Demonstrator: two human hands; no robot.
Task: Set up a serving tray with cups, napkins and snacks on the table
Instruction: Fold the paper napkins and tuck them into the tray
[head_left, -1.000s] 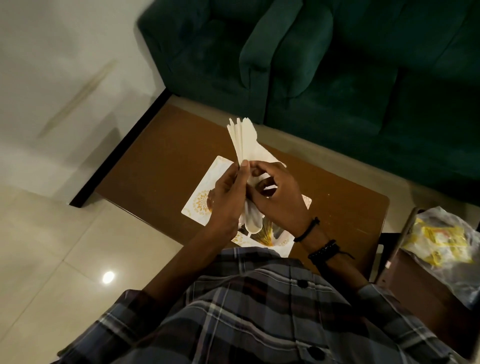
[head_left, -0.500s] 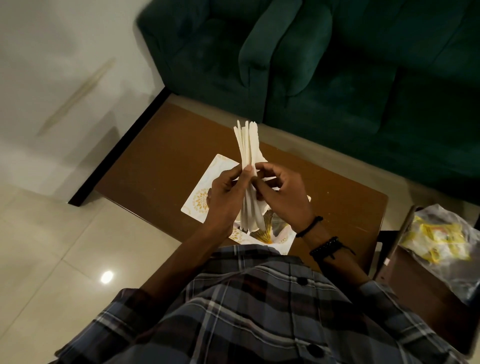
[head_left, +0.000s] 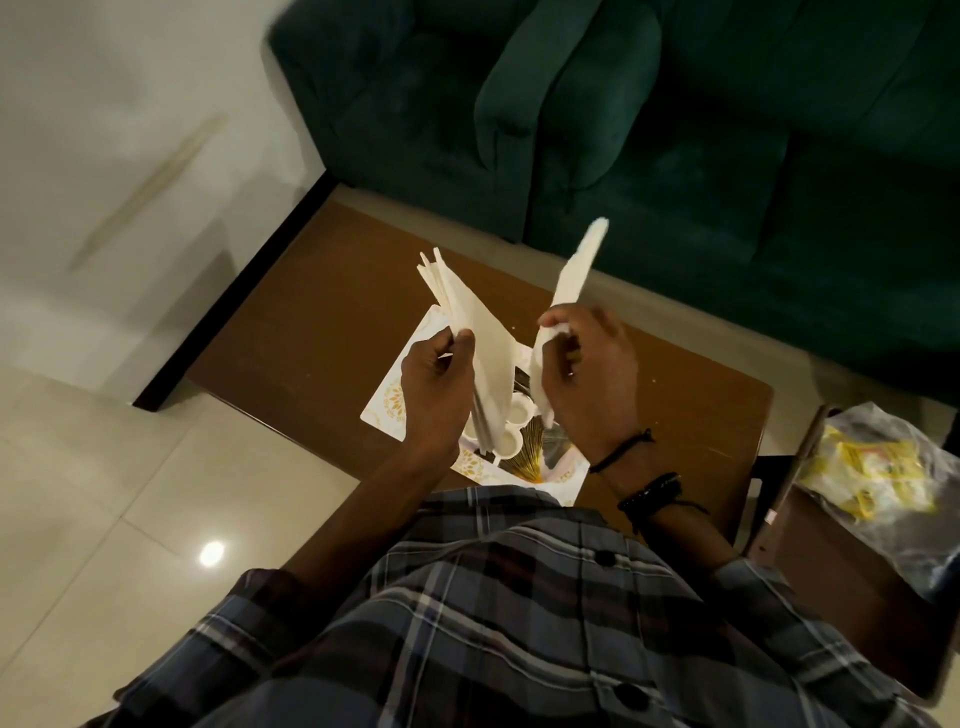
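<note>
My left hand (head_left: 439, 387) grips a stack of white paper napkins (head_left: 475, 332), fanned at the top, above a white tray with gold patterns (head_left: 392, 400) on the brown table (head_left: 306, 332). My right hand (head_left: 589, 379) holds a single white napkin (head_left: 576, 270), pulled away to the right and blurred by motion. Under my hands, white cups (head_left: 511, 441) stand on the tray, partly hidden.
A dark green sofa (head_left: 675, 130) runs along the far side of the table. At the right, a clear bag with yellow snack packets (head_left: 878, 467) lies on a brown stand. The table's left end has a black edge (head_left: 234, 296) over pale floor tiles.
My hands were together on the napkin stack; now they have parted. The right hand has pulled one napkin off to the right while the left keeps the stack.
</note>
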